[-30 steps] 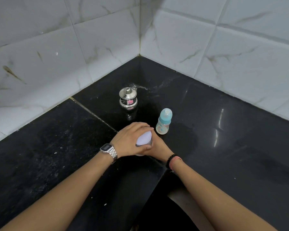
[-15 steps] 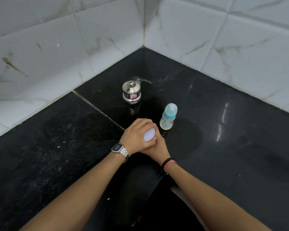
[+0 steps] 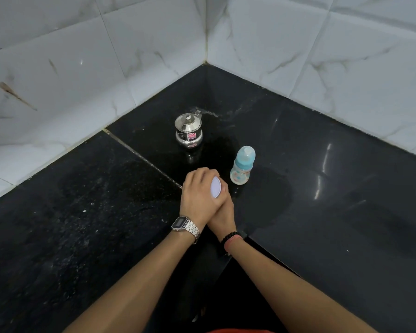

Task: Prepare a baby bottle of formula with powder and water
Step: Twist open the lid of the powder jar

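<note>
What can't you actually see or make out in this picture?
- White-lidded container, head view: both hands wrap it, the left hand over the top and the right hand below, so its body and contents are hidden.
- Steel pot: lid on, inside unseen; sticker too small to read.
- Bottle: capped; any contents cannot be told.
- Both arms: cut off by the bottom edge.

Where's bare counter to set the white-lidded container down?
Free: the black counter right of the baby bottle, and the slab left of the seam. Crowded: the steel pot, bottle and both hands cluster centrally.
</note>
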